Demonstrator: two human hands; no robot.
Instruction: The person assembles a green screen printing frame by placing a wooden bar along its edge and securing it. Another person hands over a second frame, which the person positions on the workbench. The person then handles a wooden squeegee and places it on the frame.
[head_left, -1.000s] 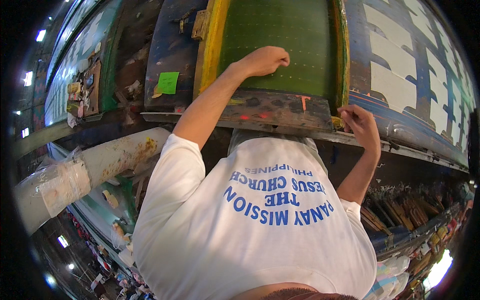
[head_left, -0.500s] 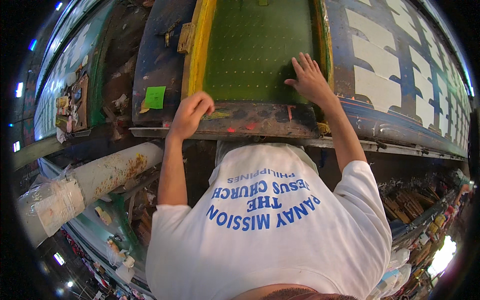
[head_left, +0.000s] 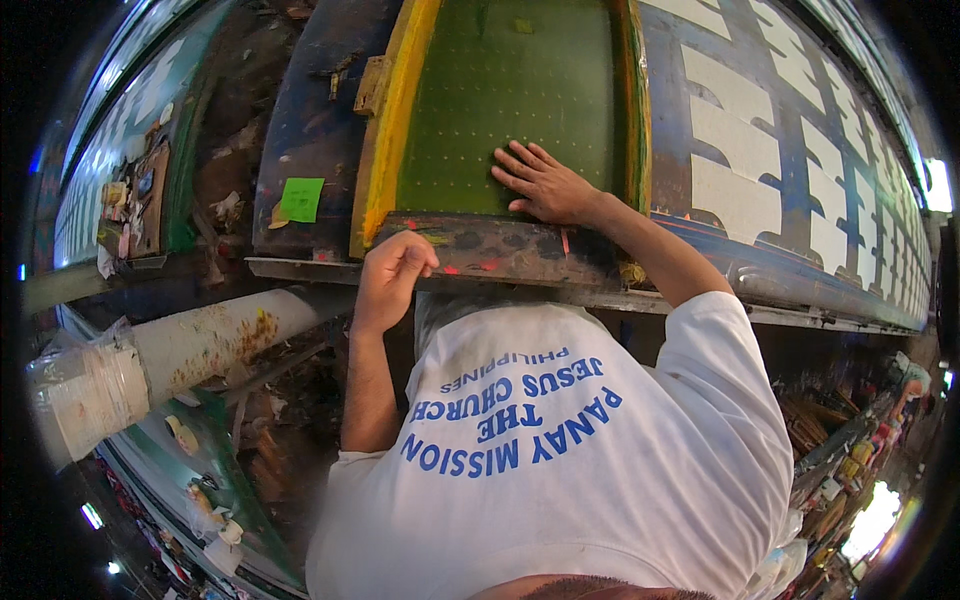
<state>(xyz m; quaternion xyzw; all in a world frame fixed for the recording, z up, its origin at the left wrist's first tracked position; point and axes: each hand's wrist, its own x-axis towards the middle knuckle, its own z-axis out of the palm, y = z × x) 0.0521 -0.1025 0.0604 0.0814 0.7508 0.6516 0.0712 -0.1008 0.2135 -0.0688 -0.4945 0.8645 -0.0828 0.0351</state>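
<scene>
A screen-printing frame with yellow-stained sides lies on the long table. Its green mesh carries rows of small pale dots. My right hand is flat over the lower part of the mesh, fingers stretched out to the left; it holds nothing. My left hand hovers at the frame's near left corner, by the dark, paint-smeared near bar. Its fingers are curled closed, and whatever may be inside them is hidden.
White cut fabric pieces lie in rows on the table to the right. A bright green paper note lies left of the frame. A wooden block juts from the frame's left side. A stained pale roll sits below left.
My right hand has moved left and nearer, from the mesh's right edge toward its middle. My left hand has drawn back slightly toward me, still curled.
</scene>
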